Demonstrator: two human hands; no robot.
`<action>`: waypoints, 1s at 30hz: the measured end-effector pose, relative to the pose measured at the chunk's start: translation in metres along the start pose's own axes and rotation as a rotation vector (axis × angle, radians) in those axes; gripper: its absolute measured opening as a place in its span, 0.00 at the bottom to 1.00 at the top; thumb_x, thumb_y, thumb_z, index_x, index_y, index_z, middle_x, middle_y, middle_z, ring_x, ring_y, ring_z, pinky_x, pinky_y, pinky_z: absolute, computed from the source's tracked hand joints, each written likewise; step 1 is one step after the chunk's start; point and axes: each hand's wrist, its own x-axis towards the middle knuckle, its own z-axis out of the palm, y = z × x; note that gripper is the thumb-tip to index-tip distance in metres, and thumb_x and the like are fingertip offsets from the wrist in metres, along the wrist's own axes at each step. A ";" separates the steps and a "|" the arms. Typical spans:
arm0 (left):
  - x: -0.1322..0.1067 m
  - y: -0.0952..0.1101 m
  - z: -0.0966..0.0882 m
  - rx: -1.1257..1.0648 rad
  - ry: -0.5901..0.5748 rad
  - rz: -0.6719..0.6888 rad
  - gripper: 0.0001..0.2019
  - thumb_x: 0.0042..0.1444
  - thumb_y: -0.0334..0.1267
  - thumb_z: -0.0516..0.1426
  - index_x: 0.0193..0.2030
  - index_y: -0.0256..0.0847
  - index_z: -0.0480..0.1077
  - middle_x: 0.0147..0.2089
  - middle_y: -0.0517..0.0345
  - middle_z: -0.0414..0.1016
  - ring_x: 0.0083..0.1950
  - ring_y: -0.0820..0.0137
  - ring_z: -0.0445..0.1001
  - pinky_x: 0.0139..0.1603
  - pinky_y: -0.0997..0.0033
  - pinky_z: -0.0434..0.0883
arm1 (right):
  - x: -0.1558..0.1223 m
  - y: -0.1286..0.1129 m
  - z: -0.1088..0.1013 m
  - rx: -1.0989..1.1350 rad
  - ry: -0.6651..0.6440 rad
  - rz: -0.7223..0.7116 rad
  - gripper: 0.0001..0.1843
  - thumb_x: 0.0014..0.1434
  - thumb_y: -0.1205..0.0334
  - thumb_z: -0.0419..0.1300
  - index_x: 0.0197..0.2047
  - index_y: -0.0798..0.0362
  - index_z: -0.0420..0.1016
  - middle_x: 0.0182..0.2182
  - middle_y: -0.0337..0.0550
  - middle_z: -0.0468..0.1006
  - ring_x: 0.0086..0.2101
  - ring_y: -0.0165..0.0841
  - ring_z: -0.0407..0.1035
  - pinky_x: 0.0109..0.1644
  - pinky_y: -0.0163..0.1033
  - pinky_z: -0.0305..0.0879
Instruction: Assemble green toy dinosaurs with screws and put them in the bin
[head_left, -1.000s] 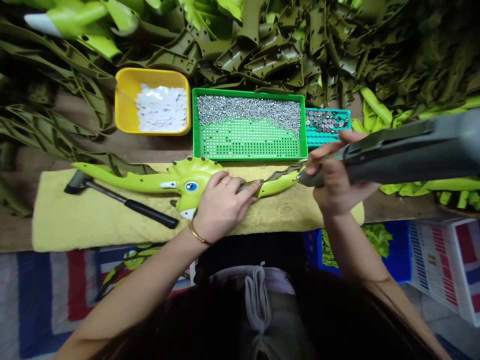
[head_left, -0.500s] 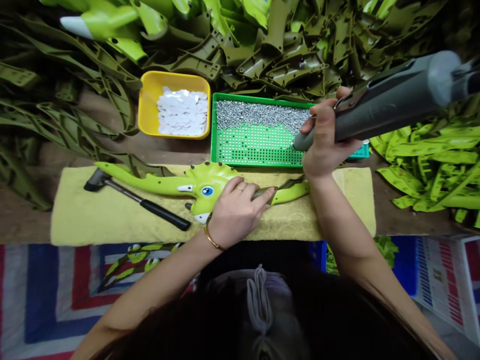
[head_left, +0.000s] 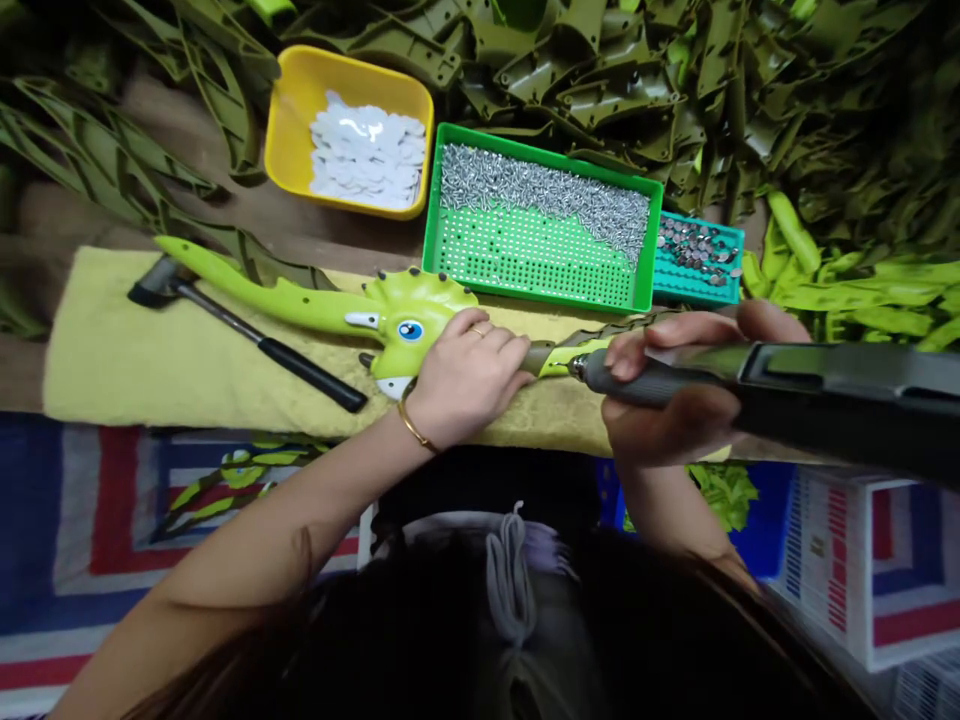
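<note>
My left hand (head_left: 474, 372) is closed around the middle of a lime-green plastic toy (head_left: 409, 300) shaped like a dinosaur head with a long curved limb. The toy lies on a folded yellow towel (head_left: 180, 375). My right hand (head_left: 675, 390) grips a grey power screwdriver (head_left: 817, 385). Its tip points left and meets the green and olive part of the toy, just right of my left hand. A hammer (head_left: 300, 368) with a black handle lies on the towel, its head near the toy's left end.
Behind the towel stand a yellow bin (head_left: 281, 150) of white pieces, a green perforated tray (head_left: 540, 270) of screws and a teal tray (head_left: 694, 288) of small metal parts. Olive plastic parts (head_left: 615, 100) pile up at the back, lime parts (head_left: 877, 300) at right. A blue crate (head_left: 772, 525) sits below.
The screwdriver has come from over the green tray down to the toy, now lying more level. My left hand keeps its hold. The whole view has shifted and tilted.
</note>
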 end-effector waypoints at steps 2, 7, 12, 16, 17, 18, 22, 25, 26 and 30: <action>0.000 0.000 0.001 0.002 -0.002 0.001 0.15 0.62 0.43 0.55 0.45 0.33 0.75 0.39 0.50 0.80 0.40 0.61 0.75 0.55 0.57 0.65 | -0.007 0.007 0.001 0.019 -0.018 -0.038 0.20 0.59 0.41 0.57 0.53 0.34 0.68 0.30 0.33 0.69 0.19 0.24 0.62 0.21 0.34 0.65; -0.001 -0.001 -0.001 -0.005 -0.001 0.019 0.14 0.62 0.41 0.56 0.46 0.31 0.74 0.39 0.48 0.80 0.41 0.61 0.75 0.54 0.57 0.65 | -0.016 0.017 -0.001 0.149 -0.120 -0.051 0.22 0.56 0.47 0.64 0.53 0.38 0.72 0.27 0.32 0.70 0.21 0.25 0.66 0.24 0.35 0.69; 0.000 0.002 0.001 -0.017 0.049 0.031 0.13 0.61 0.39 0.57 0.45 0.31 0.75 0.38 0.47 0.80 0.39 0.61 0.75 0.53 0.55 0.67 | -0.004 0.013 -0.002 0.067 -0.164 -0.020 0.23 0.56 0.43 0.62 0.54 0.33 0.70 0.27 0.33 0.73 0.19 0.27 0.66 0.22 0.37 0.68; 0.004 0.009 0.004 0.020 0.098 0.068 0.12 0.62 0.35 0.55 0.46 0.29 0.75 0.37 0.46 0.79 0.38 0.62 0.76 0.52 0.54 0.69 | 0.037 0.030 0.008 0.140 0.106 -0.161 0.16 0.57 0.46 0.61 0.48 0.39 0.74 0.30 0.32 0.75 0.15 0.21 0.60 0.15 0.30 0.56; 0.005 0.010 0.003 0.048 0.098 0.073 0.12 0.63 0.34 0.54 0.47 0.29 0.75 0.37 0.46 0.79 0.38 0.62 0.76 0.54 0.53 0.69 | 0.046 0.039 0.011 0.173 0.152 -0.182 0.15 0.57 0.48 0.62 0.47 0.40 0.75 0.30 0.32 0.75 0.15 0.21 0.60 0.15 0.30 0.55; 0.005 0.011 0.002 0.075 0.093 0.074 0.12 0.63 0.35 0.54 0.47 0.30 0.75 0.36 0.46 0.79 0.39 0.62 0.76 0.56 0.51 0.68 | 0.053 0.047 0.013 0.187 0.176 -0.178 0.14 0.57 0.51 0.63 0.46 0.41 0.75 0.30 0.32 0.76 0.16 0.21 0.61 0.16 0.30 0.57; 0.005 0.005 -0.005 0.094 0.074 0.077 0.14 0.62 0.40 0.56 0.49 0.35 0.76 0.34 0.50 0.77 0.42 0.60 0.75 0.62 0.41 0.62 | 0.056 0.074 0.016 0.079 0.174 -0.072 0.14 0.57 0.51 0.63 0.47 0.42 0.72 0.31 0.32 0.75 0.18 0.23 0.64 0.21 0.34 0.63; 0.005 -0.001 -0.007 0.056 0.073 0.089 0.15 0.63 0.43 0.56 0.49 0.38 0.76 0.32 0.53 0.76 0.40 0.61 0.74 0.63 0.41 0.62 | 0.050 0.079 0.016 0.008 0.162 -0.042 0.16 0.58 0.48 0.61 0.48 0.42 0.69 0.32 0.32 0.72 0.18 0.23 0.63 0.21 0.34 0.65; 0.005 -0.001 -0.008 0.045 0.072 0.084 0.15 0.63 0.43 0.56 0.49 0.38 0.76 0.32 0.53 0.76 0.40 0.62 0.74 0.63 0.41 0.63 | 0.049 0.078 0.016 0.004 0.157 -0.033 0.17 0.57 0.47 0.61 0.48 0.42 0.69 0.31 0.32 0.72 0.18 0.23 0.63 0.20 0.34 0.65; 0.005 -0.001 -0.007 0.015 0.071 0.063 0.14 0.62 0.43 0.57 0.49 0.39 0.77 0.32 0.54 0.76 0.39 0.63 0.74 0.63 0.41 0.62 | 0.049 0.073 0.016 0.032 0.140 0.005 0.18 0.54 0.47 0.64 0.46 0.43 0.69 0.30 0.32 0.73 0.18 0.22 0.64 0.20 0.32 0.66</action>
